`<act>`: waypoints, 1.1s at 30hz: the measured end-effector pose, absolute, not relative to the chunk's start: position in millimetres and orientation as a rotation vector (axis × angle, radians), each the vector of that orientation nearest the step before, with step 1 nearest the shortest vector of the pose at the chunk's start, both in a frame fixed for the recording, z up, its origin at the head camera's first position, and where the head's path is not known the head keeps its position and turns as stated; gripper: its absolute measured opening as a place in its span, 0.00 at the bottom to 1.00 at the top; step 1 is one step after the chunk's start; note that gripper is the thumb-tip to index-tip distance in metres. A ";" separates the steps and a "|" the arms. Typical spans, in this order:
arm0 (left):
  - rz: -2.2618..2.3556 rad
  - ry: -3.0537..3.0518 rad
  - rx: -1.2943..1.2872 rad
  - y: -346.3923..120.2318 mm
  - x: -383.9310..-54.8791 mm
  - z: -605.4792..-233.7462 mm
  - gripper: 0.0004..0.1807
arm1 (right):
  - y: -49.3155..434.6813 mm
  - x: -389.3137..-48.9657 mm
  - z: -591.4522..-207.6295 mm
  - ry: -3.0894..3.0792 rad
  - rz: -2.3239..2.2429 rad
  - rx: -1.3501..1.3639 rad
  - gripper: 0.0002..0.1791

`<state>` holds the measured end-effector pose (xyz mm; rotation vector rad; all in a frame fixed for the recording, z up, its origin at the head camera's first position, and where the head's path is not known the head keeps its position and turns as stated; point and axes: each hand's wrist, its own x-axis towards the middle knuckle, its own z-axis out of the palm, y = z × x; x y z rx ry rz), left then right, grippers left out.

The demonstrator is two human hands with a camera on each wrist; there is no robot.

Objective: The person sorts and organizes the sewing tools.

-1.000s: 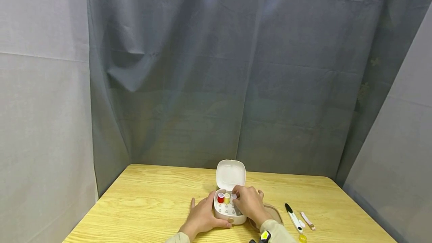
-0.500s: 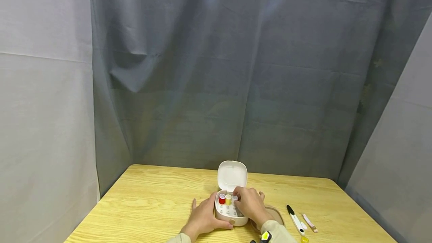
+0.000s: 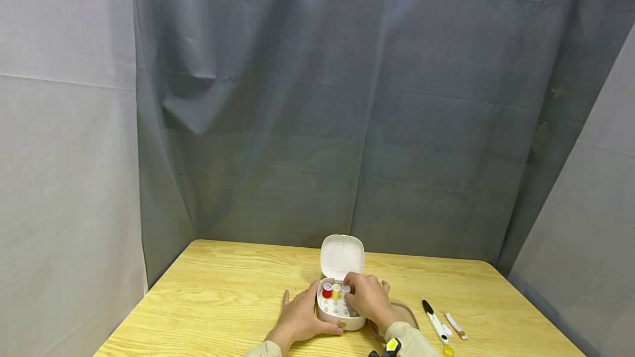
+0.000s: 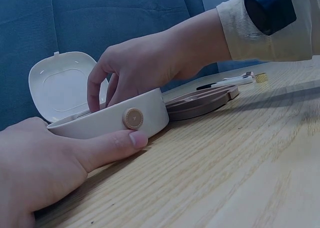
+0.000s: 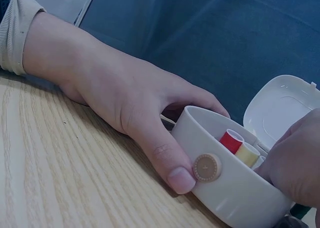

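Observation:
A small white sewing box [image 3: 353, 324] stands on the table with its lid [image 3: 342, 255] raised at the back. My left hand [image 3: 297, 318] grips the box from the left, its thumb along the front beside a tan button-shaped clasp [image 5: 207, 167]. Inside, a red thread spool [image 5: 231, 140], a pale yellow thread spool [image 5: 247, 154] and a white thread spool [image 3: 346, 290] stand in the back row, with bare pegs in front of them. My right hand [image 3: 368, 297] reaches in from the right and pinches the white spool; its fingertips are partly hidden behind the box wall in the left wrist view.
A brown tray-like piece [image 4: 200, 103] lies right of the box, partly under my right forearm. Farther right are a slim white tool with a black tip [image 3: 435, 322], a pinkish strip [image 3: 455, 325] and a small yellow round item [image 3: 448, 351]. A grey curtain [image 3: 278, 125] hangs behind the table.

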<state>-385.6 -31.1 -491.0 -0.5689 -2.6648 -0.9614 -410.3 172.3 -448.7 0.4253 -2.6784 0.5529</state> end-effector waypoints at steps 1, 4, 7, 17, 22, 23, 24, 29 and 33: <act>-0.961 -2.666 -0.569 -31.0 -385.5 -491.0 0.67 | 172.5 -410.2 -448.5 -2.681 0.553 0.425 0.11; -0.958 -2.666 -0.567 -30.6 -385.8 -491.2 0.67 | 172.6 -409.6 -448.2 -2.682 0.554 0.429 0.11; -0.956 -2.667 -0.564 -30.7 -385.7 -491.9 0.67 | 172.7 -409.2 -448.0 -2.678 0.558 0.430 0.10; -0.962 -2.672 -0.559 -32.3 -387.0 -493.6 0.69 | 176.3 -408.2 -446.9 -2.667 0.563 0.430 0.11; -0.969 -2.672 -0.563 -33.0 -386.2 -492.8 0.69 | 180.3 -406.5 -445.4 -2.670 0.593 0.431 0.11; -0.970 -2.672 -0.563 -33.0 -386.2 -492.8 0.69 | 181.1 -406.5 -445.1 -2.668 0.603 0.428 0.11; -0.968 -2.674 -0.564 -32.9 -386.2 -492.8 0.69 | 182.1 -406.7 -444.9 -2.663 0.610 0.423 0.10; -0.949 -2.685 -0.560 -33.8 -386.6 -493.2 0.70 | 189.1 -407.6 -445.1 -2.556 0.633 0.412 0.09; -0.942 -2.686 -0.555 -34.5 -386.5 -493.6 0.70 | 195.1 -408.2 -445.9 -2.467 0.620 0.407 0.10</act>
